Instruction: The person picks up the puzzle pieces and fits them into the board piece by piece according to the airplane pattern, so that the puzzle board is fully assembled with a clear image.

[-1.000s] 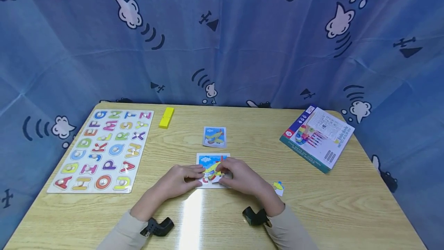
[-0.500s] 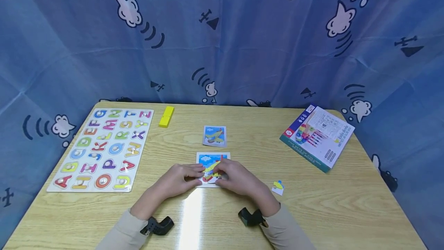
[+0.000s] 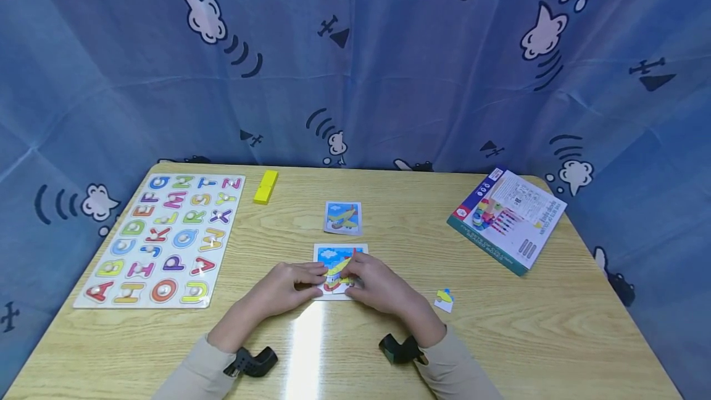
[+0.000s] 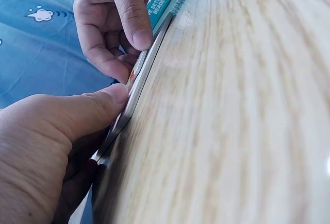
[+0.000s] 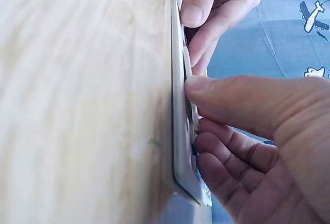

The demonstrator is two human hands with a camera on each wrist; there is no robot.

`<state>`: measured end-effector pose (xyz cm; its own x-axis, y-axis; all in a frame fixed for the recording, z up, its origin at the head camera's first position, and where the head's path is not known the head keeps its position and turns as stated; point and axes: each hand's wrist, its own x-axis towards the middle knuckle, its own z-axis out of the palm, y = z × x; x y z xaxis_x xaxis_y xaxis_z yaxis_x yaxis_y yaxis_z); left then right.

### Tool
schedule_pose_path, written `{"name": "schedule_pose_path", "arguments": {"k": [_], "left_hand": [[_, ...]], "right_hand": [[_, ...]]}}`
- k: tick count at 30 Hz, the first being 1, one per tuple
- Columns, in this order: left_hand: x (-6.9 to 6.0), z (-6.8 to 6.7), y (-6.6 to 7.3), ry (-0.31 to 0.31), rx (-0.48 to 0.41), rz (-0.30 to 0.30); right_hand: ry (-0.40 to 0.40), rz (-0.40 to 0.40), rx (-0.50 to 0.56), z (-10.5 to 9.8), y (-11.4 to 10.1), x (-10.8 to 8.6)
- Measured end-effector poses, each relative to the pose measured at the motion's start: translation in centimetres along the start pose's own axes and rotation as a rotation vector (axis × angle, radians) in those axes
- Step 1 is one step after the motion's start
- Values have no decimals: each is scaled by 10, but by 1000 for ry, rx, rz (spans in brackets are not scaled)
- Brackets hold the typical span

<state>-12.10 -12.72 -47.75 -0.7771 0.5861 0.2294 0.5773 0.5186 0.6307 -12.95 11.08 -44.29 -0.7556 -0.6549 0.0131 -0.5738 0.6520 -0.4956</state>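
Note:
A small puzzle board [image 3: 340, 297] with a blue-sky and yellow airplane picture lies flat on the table in the head view. My left hand [image 3: 289, 287] rests on its left side, fingers reaching over the picture and thumb at the near edge. On the right side, my right hand [image 3: 383, 284] pinches a thin puzzle piece [image 5: 193, 115] between thumb and fingers, low against the board; the fingers hide much of it. A loose puzzle piece [image 3: 444, 300], yellow, blue and white, lies right of the right wrist. Beyond the board sits a square airplane picture card [image 3: 342, 218].
A white alphabet board [image 3: 208, 294] with knobbed letters covers the table's left. Yellow blocks [image 3: 266, 187] stand near the back edge. At the back right lies a boxed toy [image 3: 508, 221]. A blue patterned curtain [image 3: 355, 79] hangs behind the wooden table [image 3: 555, 338].
My right hand has shifted slightly left and lowered the piece flatter onto the board. The left hand stays where it was.

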Motion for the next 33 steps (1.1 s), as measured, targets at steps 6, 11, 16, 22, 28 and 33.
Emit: {"name": "schedule_pose_path", "arguments": {"k": [6, 11, 16, 22, 28, 33], "left_hand": [[0, 1, 0, 3, -2, 0], [0, 0, 1, 4, -6, -3], [0, 0, 0, 7, -7, 4], [0, 1, -1, 9, -13, 11], [-1, 1, -1, 6, -12, 8], [0, 1, -1, 7, -4, 12]], "right_hand": [[-2, 12, 18, 1, 0, 0], [-4, 16, 16, 0, -1, 0], [-15, 34, 16, 0, -2, 0], [-4, 24, -2, -1, -5, 1], [-23, 3, -27, 1, -7, 2], [-26, -3, -45, 3, -8, 2]]}}
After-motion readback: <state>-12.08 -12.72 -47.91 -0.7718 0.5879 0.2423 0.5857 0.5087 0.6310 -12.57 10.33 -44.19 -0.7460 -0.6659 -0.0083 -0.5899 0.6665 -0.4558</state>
